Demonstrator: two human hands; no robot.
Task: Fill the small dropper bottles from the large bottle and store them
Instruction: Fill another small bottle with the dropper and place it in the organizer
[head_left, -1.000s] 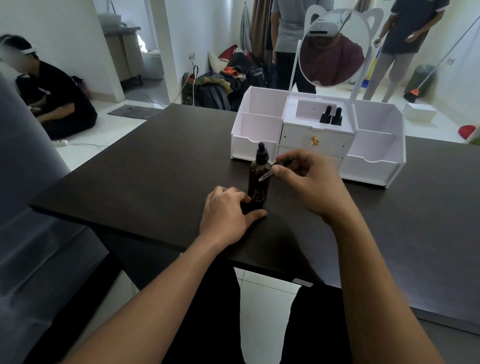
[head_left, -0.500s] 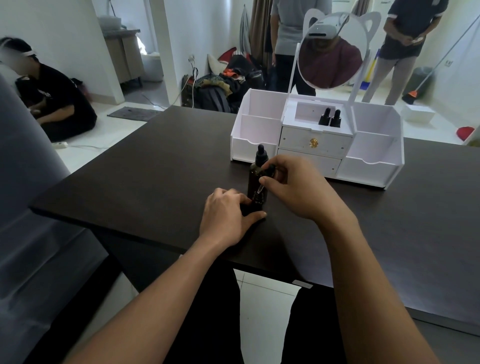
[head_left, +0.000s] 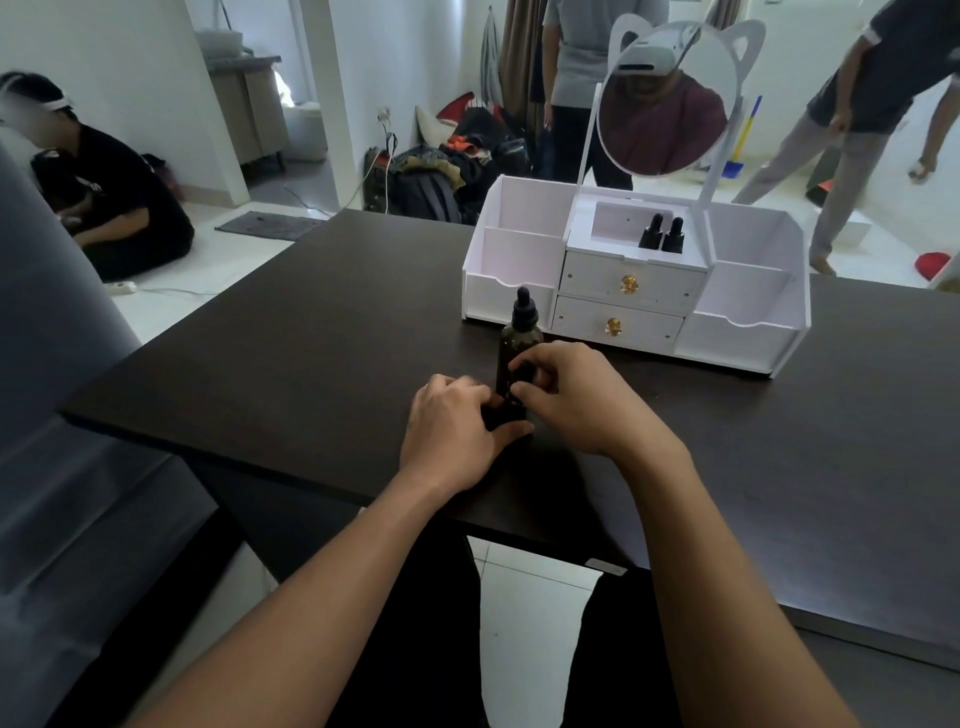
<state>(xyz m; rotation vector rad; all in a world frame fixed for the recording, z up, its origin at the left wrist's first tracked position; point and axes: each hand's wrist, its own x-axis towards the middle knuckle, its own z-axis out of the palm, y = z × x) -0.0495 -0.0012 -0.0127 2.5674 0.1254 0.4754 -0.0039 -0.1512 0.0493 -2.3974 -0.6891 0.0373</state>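
Since the earlier frame the right hand (head_left: 566, 395) has lowered the dropper cap onto the small bottle (head_left: 511, 408); both now grasp it, left hand (head_left: 457, 431) steadying, just near of the large bottle (head_left: 519, 348). Probably light, smooth, breakable: grip the body

A lived-in home, by the look of it, pressed into use for recording. White floor tiles (head_left: 218, 270) run through to a side room with a cabinet (head_left: 249, 114). Backpacks and clothes (head_left: 441, 166) are heaped against the wall by a socket, a small mat (head_left: 270, 224) lies in a doorway, and a broom (head_left: 740, 140) leans at the back. On the dark table (head_left: 311, 338) stands a white vanity organiser (head_left: 743, 291) with a cat-eared mirror (head_left: 665, 114). One person (head_left: 104, 197) sits on the floor.
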